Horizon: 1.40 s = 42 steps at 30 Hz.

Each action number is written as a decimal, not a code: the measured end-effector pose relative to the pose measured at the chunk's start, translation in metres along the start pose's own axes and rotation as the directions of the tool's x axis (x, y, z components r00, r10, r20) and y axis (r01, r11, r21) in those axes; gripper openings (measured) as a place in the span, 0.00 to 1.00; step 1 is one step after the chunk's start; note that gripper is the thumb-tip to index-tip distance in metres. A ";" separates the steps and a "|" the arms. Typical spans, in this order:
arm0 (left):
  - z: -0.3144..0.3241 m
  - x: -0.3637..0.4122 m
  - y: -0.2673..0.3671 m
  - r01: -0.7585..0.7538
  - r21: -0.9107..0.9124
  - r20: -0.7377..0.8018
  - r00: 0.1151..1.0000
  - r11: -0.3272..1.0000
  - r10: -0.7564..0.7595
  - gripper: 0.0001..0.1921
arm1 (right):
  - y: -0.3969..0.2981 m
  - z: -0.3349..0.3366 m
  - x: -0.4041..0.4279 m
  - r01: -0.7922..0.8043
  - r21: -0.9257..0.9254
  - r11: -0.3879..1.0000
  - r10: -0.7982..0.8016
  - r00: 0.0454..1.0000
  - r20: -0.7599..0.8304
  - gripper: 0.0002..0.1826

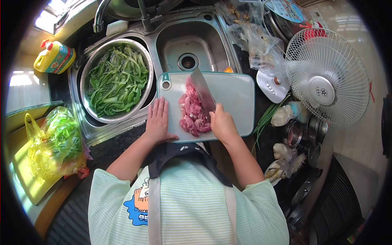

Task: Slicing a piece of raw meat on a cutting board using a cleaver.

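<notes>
A pale cutting board [234, 92] with a teal rim lies in front of me, its far edge over the near side of the sink. Several pieces of raw pink meat [192, 111] form a long heap on its left half. My right hand [223, 124] grips a cleaver [202, 88] at its near end; the handle is hidden by my fingers. The broad blade lies tilted along the heap's right side, touching it. With its fingers apart, my left hand [159, 122] presses on the board's left edge and holds nothing.
Left of the board, a metal basin [85, 98] of leafy greens [119, 82] sits in one sink bowl. The other sink bowl [196, 33] lies beyond the board. Right are an electric fan [324, 76], green onions [268, 119] and spice jars [295, 133]. A bagged vegetable [61, 137] is far left.
</notes>
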<state>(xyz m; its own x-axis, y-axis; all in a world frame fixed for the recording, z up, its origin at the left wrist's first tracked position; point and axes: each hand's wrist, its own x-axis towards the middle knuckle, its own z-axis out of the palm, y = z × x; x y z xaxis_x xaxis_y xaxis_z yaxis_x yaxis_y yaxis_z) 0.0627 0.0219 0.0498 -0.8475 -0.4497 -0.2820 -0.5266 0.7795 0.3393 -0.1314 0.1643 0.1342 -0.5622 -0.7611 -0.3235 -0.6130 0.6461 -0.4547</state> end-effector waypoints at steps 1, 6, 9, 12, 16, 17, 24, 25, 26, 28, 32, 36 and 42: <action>0.000 0.003 -0.003 0.016 -0.003 0.007 1.000 1.000 -0.016 0.73 | -0.009 -0.019 0.006 0.029 0.005 1.000 -0.029 1.000 -0.007 0.12; -0.005 -0.003 -0.001 0.025 -0.004 0.022 0.999 1.000 -0.025 0.73 | -0.019 -0.006 -0.004 -0.024 0.096 0.995 0.042 0.979 -0.198 0.12; -0.006 0.005 0.003 0.009 -0.012 0.034 0.999 1.000 -0.008 0.73 | 0.012 0.026 0.016 -0.049 -0.035 0.998 0.048 0.998 -0.041 0.12; -0.004 0.002 -0.004 0.031 -0.011 0.024 0.999 0.999 -0.030 0.73 | -0.007 -0.018 0.014 0.038 -0.022 0.999 -0.038 0.999 -0.031 0.12; -0.006 -0.005 -0.002 0.035 -0.011 0.056 0.998 0.999 -0.035 0.74 | -0.025 -0.025 -0.004 0.069 0.098 0.993 -0.034 0.946 -0.323 0.12; -0.006 -0.002 0.000 0.021 -0.007 0.059 0.998 1.000 -0.020 0.74 | -0.011 -0.005 0.000 0.064 0.094 0.993 -0.029 0.943 -0.332 0.12; -0.002 -0.004 -0.004 0.024 -0.012 0.065 0.998 1.000 -0.023 0.74 | -0.011 -0.030 0.009 0.067 -0.006 0.998 -0.067 0.984 -0.164 0.12; -0.004 -0.004 -0.004 0.034 -0.010 0.059 0.998 0.999 -0.033 0.74 | -0.012 -0.026 0.004 0.067 -0.005 0.998 -0.067 0.985 -0.158 0.12; -0.005 -0.005 -0.004 0.045 -0.008 0.052 0.998 0.999 -0.045 0.73 | -0.014 -0.020 -0.003 0.058 0.051 0.997 -0.044 0.971 -0.236 0.13; -0.007 0.000 0.001 0.013 -0.009 0.037 0.999 1.000 -0.013 0.73 | 0.005 0.009 -0.001 -0.050 0.019 0.999 0.052 0.983 -0.175 0.13; -0.004 0.000 0.000 0.004 -0.013 0.011 1.000 1.000 -0.004 0.73 | 0.024 0.012 0.005 -0.044 -0.072 0.996 0.040 0.998 -0.054 0.14; -0.003 -0.004 -0.003 0.023 -0.018 0.028 0.999 1.000 -0.023 0.73 | -0.015 -0.038 -0.006 0.038 0.097 0.995 -0.015 0.974 -0.228 0.13; -0.005 0.003 0.001 0.001 0.006 0.039 0.999 1.000 -0.001 0.73 | 0.024 0.023 0.006 -0.018 -0.091 0.996 0.011 0.996 -0.084 0.11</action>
<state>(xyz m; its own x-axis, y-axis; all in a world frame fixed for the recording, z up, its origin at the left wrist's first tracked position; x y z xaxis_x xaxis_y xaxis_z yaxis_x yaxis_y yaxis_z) 0.0593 0.0195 0.0540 -0.8438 -0.4331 -0.3170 -0.5266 0.7820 0.3334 -0.1371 0.1744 0.1025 -0.6135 -0.7466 -0.2573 -0.6507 0.6626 -0.3709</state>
